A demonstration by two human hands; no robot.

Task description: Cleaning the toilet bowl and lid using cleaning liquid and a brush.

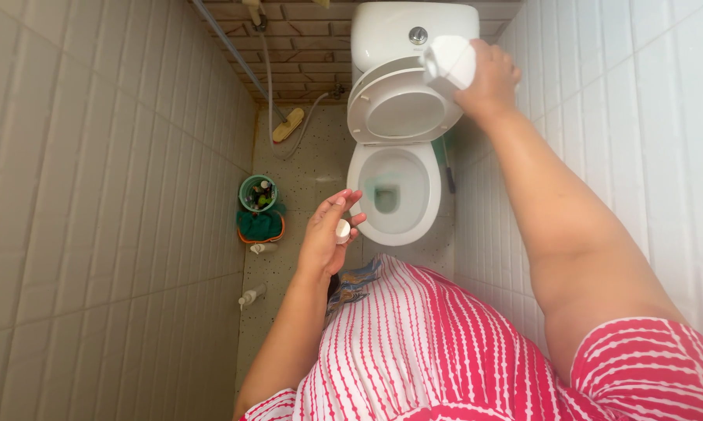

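Note:
My right hand (488, 78) is raised over the toilet and grips a white plastic bottle (449, 62), tipped with its neck toward the bowl. My left hand (326, 234) hovers to the left of the bowl and holds a small white cap (342, 231) between its fingers. The white toilet bowl (429, 222) stands open below, with blue-green liquid in the water and down its inner wall. Its seat and lid (398, 105) are lifted against the white cistern (383, 31).
A green bucket (244, 191) with bottles and a brush sits on the floor at the left, next to a dark green cloth in an orange basin (259, 226). A spray bottle (252, 295) lies on the speckled floor. Tiled walls stand close on both sides.

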